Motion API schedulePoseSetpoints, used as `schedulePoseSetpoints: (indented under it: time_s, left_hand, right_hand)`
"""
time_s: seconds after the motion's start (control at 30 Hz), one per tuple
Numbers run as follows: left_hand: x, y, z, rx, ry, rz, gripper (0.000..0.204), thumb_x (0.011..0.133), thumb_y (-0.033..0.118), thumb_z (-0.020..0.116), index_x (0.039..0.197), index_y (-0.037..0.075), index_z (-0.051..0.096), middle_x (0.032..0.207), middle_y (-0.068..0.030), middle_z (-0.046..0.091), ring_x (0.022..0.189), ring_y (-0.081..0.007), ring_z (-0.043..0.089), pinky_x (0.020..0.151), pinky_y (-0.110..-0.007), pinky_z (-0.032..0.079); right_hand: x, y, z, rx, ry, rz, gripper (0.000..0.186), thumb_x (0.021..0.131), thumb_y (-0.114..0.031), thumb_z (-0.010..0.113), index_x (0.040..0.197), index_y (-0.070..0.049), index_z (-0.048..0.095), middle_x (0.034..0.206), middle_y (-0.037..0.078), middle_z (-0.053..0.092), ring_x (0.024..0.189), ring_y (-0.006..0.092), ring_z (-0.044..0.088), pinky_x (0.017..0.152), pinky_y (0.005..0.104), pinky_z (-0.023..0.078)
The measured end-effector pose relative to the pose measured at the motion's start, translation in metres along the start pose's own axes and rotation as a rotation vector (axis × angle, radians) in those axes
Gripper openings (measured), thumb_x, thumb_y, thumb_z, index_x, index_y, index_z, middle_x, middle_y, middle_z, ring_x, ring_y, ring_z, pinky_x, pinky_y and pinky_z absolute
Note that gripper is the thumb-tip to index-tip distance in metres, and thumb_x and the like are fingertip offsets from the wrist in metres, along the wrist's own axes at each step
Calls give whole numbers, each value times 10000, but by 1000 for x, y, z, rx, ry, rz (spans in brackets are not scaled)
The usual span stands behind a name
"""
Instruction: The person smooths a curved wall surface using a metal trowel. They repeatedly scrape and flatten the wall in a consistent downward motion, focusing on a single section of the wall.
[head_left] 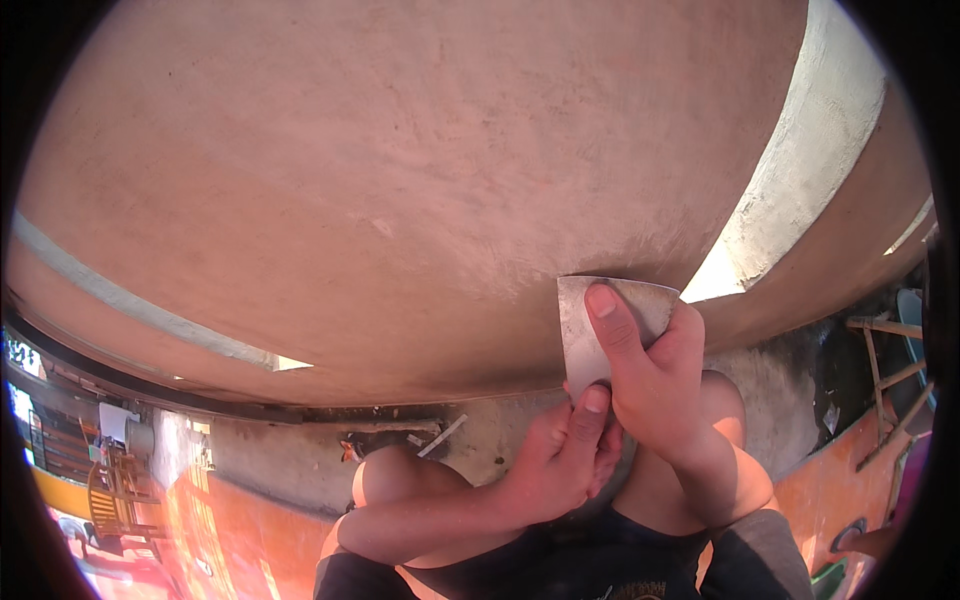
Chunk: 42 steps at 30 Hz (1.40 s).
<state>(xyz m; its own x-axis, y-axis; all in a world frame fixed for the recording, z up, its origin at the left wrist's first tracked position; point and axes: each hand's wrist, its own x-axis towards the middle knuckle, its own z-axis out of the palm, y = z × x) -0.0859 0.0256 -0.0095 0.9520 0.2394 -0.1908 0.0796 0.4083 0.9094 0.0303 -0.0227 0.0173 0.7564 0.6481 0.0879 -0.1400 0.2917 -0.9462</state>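
Note:
A metal putty knife (582, 335) with a wide, worn blade has its far edge against the plastered wall (400, 170). My right hand (655, 375) is closed round it, the thumb lying flat along the blade and the fingers behind, out of sight. Lower down, my left hand (560, 455) wraps what appears to be the handle, which its fingers mostly hide. The two hands touch or nearly touch. Around the blade's edge the wall looks darker and streaked.
Pale vertical strips catch light on the wall, one at the right (815, 130) and one at the left (140, 290). Debris (400, 438) lies at the wall's foot. A wooden chair (118, 495) stands far left, a wooden frame (885, 380) far right. Below are my bent knees (395, 470).

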Motion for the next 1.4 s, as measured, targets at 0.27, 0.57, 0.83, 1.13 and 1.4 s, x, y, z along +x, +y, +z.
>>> schedulePoseSetpoints:
  time_s: [0.27, 0.57, 0.83, 1.13, 1.4]
  left_hand:
    - [3, 1, 0, -52, -1, -4, 487, 1064, 433, 278, 814, 52, 452, 545, 4, 397, 416, -71, 387, 383, -233, 316]
    - [2, 4, 0, 57, 23, 0, 516, 1057, 466, 269, 809, 48, 442, 535, -2, 390, 400, -78, 381, 377, -237, 322]
    - [6, 10, 4, 24, 51, 36, 502, 1057, 468, 273, 806, 60, 425, 528, -3, 385, 391, -78, 382, 353, -239, 302]
    - [-5, 13, 9, 45, 40, -4, 501, 1069, 438, 239, 812, 48, 418, 555, -19, 378, 430, -94, 379, 408, -256, 367]
    - [0, 12, 4, 13, 18, -39, 508, 1069, 439, 223, 820, 43, 419, 565, -25, 371, 441, -103, 366, 425, -266, 389]
  right_hand:
    - [-1, -8, 3, 27, 13, 19, 270, 983, -230, 611, 893, 20, 659, 643, 2, 607, 549, 53, 536, 474, 228, 413]
    - [2, -10, 7, 35, 20, -9, 289, 984, -221, 606, 809, 7, 633, 599, -5, 574, 503, 52, 516, 435, 233, 386]
    - [6, -9, 8, -17, 46, -153, 285, 972, -234, 625, 873, 30, 665, 639, 4, 603, 561, 56, 527, 485, 239, 411]
    - [-4, -19, 4, -63, -7, 1, 299, 972, -257, 623, 907, 32, 670, 676, 25, 628, 613, 64, 556, 518, 244, 435]
    - [-1, -10, 6, -46, 27, -59, 300, 978, -251, 614, 913, 38, 661, 675, 26, 623, 579, 75, 558, 500, 252, 435]
